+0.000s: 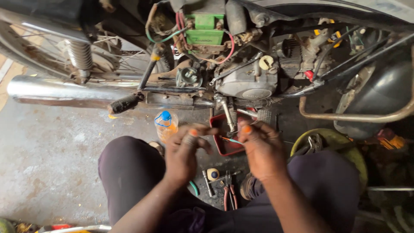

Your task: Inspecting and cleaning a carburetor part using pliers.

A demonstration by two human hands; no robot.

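My left hand (186, 152) and my right hand (261, 149) are raised side by side above my knees, fingers pinched. A thin wire (232, 140) with a teal and red part runs between them; the right hand pinches one end and the left hand's fingers close near the other end. Just beyond the hands stands a motorcycle engine (246, 82) with a green battery (205, 28) and loose red and green wires above it. A red tray (217, 133) lies on the floor under the hands.
A chrome exhaust pipe (56, 91) runs left. A small plastic bottle (166, 125) with a blue cap stands by my left knee. Red-handled pliers (230, 192) and a socket tool (208, 181) lie between my legs. A yellow-green bowl (332, 140) with tools sits right.
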